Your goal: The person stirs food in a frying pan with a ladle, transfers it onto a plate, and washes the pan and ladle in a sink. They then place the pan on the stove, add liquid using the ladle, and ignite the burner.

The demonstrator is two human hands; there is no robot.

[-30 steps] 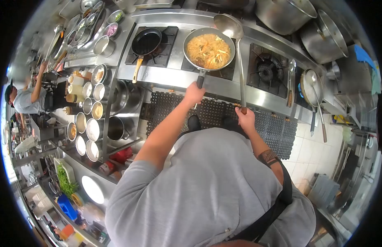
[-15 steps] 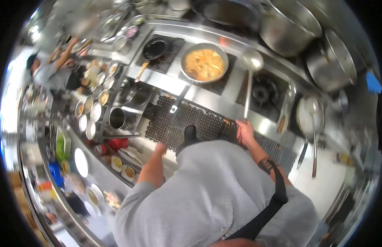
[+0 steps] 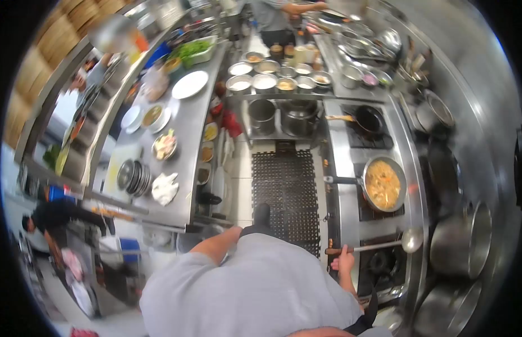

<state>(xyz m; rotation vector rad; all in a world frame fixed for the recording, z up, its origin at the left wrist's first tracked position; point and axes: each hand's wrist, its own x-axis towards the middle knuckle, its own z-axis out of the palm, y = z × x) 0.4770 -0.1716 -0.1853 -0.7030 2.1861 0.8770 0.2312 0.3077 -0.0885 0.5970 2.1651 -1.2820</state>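
Observation:
My right hand (image 3: 343,261) is closed around the handle of a long metal ladle (image 3: 379,245), near its wooden end. The ladle lies level across the stove edge, its round bowl over the back of the burner. A frying pan (image 3: 406,188) stands just beyond it, full of an orange saucy dish (image 3: 383,184), its dark handle pointing left. My left hand (image 3: 234,232) is low beside my body, near the counter's end. Its fingers are hidden, so I cannot see whether it holds anything.
A smaller black pan (image 3: 369,120) sits on the far burner. Large steel pots (image 3: 462,240) stand on the right. Along the left runs a steel counter (image 3: 185,168) with plates and bowls. A perforated black mat (image 3: 283,191) covers the floor. Other people work at the far end and lower left.
My view has swung left, so the stove is now on my right and the counter on my left. The ladle stays in my right hand; my left hand has dropped closer to my body.

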